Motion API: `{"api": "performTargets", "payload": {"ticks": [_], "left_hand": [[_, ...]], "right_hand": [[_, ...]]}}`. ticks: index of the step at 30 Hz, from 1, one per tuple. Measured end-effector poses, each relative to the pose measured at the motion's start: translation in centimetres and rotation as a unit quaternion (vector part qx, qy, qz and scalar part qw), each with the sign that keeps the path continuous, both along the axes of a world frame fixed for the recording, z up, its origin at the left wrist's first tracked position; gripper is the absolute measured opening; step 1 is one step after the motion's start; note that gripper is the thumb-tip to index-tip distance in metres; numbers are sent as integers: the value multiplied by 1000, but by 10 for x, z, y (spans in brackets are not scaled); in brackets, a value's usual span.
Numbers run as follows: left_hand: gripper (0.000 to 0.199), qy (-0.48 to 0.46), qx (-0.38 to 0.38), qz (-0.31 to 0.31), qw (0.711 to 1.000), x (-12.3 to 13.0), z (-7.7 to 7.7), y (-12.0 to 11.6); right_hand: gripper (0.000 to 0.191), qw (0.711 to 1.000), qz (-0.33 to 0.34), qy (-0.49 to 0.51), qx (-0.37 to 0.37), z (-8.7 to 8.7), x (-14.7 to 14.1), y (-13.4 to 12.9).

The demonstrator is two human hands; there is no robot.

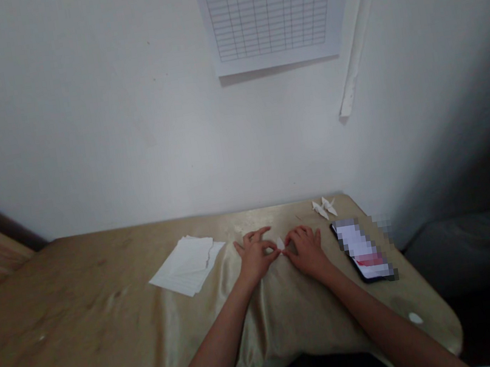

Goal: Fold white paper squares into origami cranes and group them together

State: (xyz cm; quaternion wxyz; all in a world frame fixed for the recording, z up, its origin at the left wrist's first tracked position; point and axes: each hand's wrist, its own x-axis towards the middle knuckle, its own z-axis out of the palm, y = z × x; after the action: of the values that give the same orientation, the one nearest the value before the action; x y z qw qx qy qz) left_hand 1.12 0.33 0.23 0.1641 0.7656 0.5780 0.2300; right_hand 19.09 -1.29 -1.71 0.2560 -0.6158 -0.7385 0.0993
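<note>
A small folded piece of white paper (280, 244) is pinched between my two hands over the middle of the table. My left hand (255, 254) grips its left side with thumb and forefinger, the other fingers spread. On its right side, my right hand (303, 249) holds it between thumb and fingertips. The folds under the fingertips are too small to make out. Left of my hands lies a stack of white paper sheets (188, 265), the top one with a ragged edge. Two folded white paper cranes (323, 208) sit at the back right.
A phone (362, 250) with a lit screen lies right of my right hand. The table (83, 306) has a shiny gold cloth and meets a white wall. A white scrap (415, 318) is near the front right corner. A gridded sheet (268, 11) hangs above.
</note>
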Motion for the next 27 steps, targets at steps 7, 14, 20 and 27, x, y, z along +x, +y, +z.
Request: {"api": "performTargets", "payload": {"ticks": [7,14,20,27], "left_hand": [[11,-7,15,7,1000,2,2,-3],[10,9,10,3,1000,-1,-1,-2],[16,45,-8,-3,999,-4,-3,1],[27,71,-28,5,997,-7,0,3]], "right_hand": [[8,1000,1,20,6,5,1,-3],[7,998,-26,49,4,9,3,-3],[6,997,-46,55,-24,14,0,-5],[10,996,-62,62,-25,14,1,-6]]}}
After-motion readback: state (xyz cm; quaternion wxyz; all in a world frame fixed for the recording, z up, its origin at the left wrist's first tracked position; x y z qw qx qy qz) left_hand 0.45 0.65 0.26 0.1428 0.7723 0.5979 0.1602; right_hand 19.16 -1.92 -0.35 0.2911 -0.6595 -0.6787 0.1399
